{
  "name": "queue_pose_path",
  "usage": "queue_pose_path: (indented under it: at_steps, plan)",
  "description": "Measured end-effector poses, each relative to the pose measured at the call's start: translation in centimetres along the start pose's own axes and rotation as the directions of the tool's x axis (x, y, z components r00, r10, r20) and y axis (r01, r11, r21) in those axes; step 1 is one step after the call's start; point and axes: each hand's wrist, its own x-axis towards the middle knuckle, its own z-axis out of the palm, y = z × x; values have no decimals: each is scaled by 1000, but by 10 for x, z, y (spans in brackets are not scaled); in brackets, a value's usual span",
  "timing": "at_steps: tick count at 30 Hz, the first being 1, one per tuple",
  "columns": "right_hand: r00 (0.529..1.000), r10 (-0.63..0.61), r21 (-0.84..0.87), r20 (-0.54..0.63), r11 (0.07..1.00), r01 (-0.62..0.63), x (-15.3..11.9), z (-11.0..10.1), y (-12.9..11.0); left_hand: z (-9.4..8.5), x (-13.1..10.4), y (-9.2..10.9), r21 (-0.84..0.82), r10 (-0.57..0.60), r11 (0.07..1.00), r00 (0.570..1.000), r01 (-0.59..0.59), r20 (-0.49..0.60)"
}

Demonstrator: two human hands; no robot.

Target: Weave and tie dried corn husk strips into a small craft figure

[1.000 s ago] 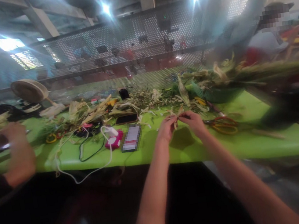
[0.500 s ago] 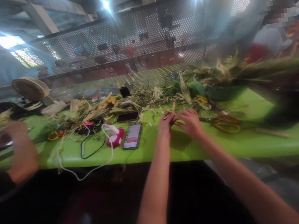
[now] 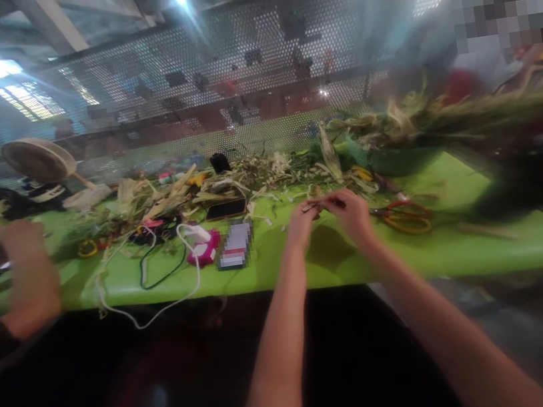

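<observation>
Head view: at left, a co-worker's bare hand [image 3: 25,245] is over the lime-green surface [image 3: 465,252], a round beige fan [image 3: 38,159] beyond it. Rightward lie a magenta power block [image 3: 207,249] and a flat dark-edged phone [image 3: 235,243]. Next, the left hand [image 3: 301,221] and right hand [image 3: 352,211] meet above the surface, each grip pinching a small brownish plant strip [image 3: 319,203], its details blurred. Orange-handled metal scissors [image 3: 390,215] lie just right; farther off stands a green basket [image 3: 394,162].
</observation>
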Motion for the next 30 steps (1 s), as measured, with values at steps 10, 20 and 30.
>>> queue_pose_path:
  at_steps: [10, 20, 30]
  plan:
    - [953, 303, 301, 9, 908, -291, 2, 4, 2, 3, -2, 0, 3, -16, 1000, 1000, 16, 19]
    - [951, 305, 229, 49, 923, -307, 2, 1, -1, 1, 1, -3, -21, 1, 1000, 992, -4, -130]
    - [979, 143, 191, 148, 967, -170, 1, 2, 0, -5, 4, -4, 230, 77, 973, 979, -33, -188]
